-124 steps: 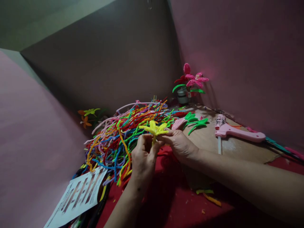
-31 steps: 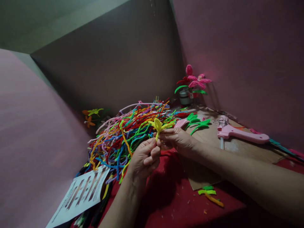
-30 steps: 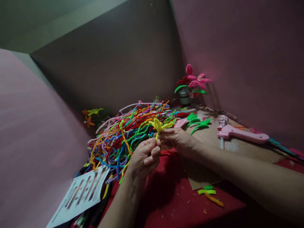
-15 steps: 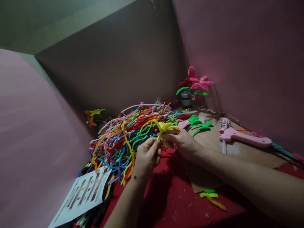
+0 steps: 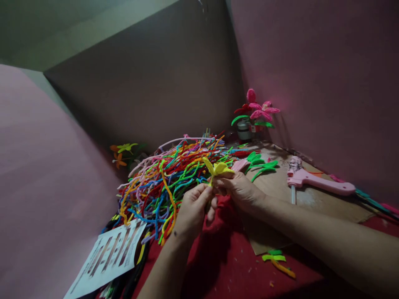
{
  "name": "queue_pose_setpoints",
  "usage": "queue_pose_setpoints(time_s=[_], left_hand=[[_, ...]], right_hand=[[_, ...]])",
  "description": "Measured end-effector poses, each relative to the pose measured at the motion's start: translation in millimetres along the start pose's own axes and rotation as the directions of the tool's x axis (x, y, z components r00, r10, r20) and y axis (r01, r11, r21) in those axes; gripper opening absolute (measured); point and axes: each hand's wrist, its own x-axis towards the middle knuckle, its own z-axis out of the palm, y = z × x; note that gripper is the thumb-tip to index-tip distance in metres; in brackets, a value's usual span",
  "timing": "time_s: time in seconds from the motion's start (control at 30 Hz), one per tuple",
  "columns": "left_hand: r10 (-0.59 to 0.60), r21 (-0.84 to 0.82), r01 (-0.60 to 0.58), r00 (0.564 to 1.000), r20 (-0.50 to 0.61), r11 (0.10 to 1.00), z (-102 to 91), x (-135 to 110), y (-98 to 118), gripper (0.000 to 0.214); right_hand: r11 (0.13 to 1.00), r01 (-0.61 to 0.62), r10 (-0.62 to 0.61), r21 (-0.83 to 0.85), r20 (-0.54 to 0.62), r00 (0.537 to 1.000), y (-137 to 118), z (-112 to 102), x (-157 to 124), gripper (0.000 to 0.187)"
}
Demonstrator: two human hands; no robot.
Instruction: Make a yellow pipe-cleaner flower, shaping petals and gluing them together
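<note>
A yellow pipe-cleaner flower [image 5: 218,168] is held up between my two hands, its petals spreading upward and to the right. My left hand [image 5: 197,202] pinches the flower's narrow base from below. Close beside it, my right hand [image 5: 241,189] is closed on the lower right petals; some of its fingertips are hidden behind the flower. Just behind the hands lies a big heap of multicoloured pipe cleaners [image 5: 174,174]. Green pipe-cleaner leaves [image 5: 264,166] rest to the right of the flower.
A pink glue gun [image 5: 321,182] lies on a brown cardboard sheet [image 5: 274,199] at right. Pink flowers [image 5: 264,110] stand in a small grey pot [image 5: 245,129] at the back. Printed paper [image 5: 107,253] is at front left. Green and orange scraps [image 5: 277,261] lie on the red cloth [image 5: 237,265].
The yellow flower has turned slightly in my hands, and its petals show more from the side. My left fingers have shifted a little up and right, closer to the right hand.
</note>
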Motion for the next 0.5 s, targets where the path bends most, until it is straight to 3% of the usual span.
queue_pose_setpoints(time_s=[0.03, 0.1, 0.17, 0.2, 0.27, 0.37, 0.5], left_hand=[[0.1, 0.135, -0.085, 0.989, -0.105, 0.987, 3.4, -0.6, -1.0, 0.017], [0.307, 0.378, -0.203, 0.921, -0.24, 0.903, 7.8, -1.4, -3.4, 0.01], [0.413, 0.502, -0.241, 0.871, -0.266, 0.831, 8.6, -1.5, -5.2, 0.006], [0.413, 0.508, -0.24, 0.873, -0.26, 0.827, 8.0, -1.3, -5.4, 0.007], [0.319, 0.405, -0.204, 0.916, -0.241, 0.891, 5.9, -0.8, -4.3, 0.012], [0.085, 0.099, -0.071, 0.984, -0.156, 0.993, 2.6, -0.2, -0.3, 0.017], [-0.032, -0.182, 0.034, 0.999, 0.015, 0.983, -2.9, -0.1, 3.5, 0.018]], right_hand=[[1.0, 0.002, -0.002, -0.001, -0.036, 0.999, 0.7, 0.6, -0.3, 0.019], [1.0, 0.008, -0.008, -0.003, -0.097, 0.995, 1.1, 2.2, -1.5, 0.018], [1.0, 0.009, -0.01, -0.011, -0.115, 0.993, -0.1, 4.3, -2.9, 0.017], [1.0, 0.006, -0.009, -0.026, -0.108, 0.994, -1.4, 5.3, -3.5, 0.018], [0.998, -0.003, -0.002, -0.064, -0.081, 0.997, -4.4, 6.8, -4.1, 0.02], [0.995, -0.016, 0.012, -0.101, -0.04, 0.999, -8.3, 6.8, -3.6, 0.022], [0.99, -0.031, 0.035, -0.137, 0.022, 0.999, -9.2, 3.3, -1.9, 0.023]])
